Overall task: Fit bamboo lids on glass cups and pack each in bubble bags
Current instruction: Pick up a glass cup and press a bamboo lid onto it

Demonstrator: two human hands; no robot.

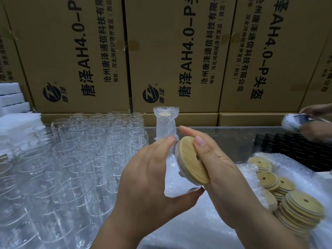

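Head camera: we are holding the clear glass cup (173, 178) tilted, left hand (149, 178) curling its fingers round it, right hand (221, 177) pressing straight fingers on the round bamboo lid (193, 159) at its mouth

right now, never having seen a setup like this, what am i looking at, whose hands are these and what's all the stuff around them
No machine here: one camera worn on a person's head looks down at their own bare hands. The left hand grips a tilted glass cup; the right hand presses a bamboo lid onto its mouth. At left stand rows of empty cups. Behind stands one cup already in a bubble bag. Right lie spare lids on bubble bags. Cardboard boxes form the back wall; another person's hands show at far right.
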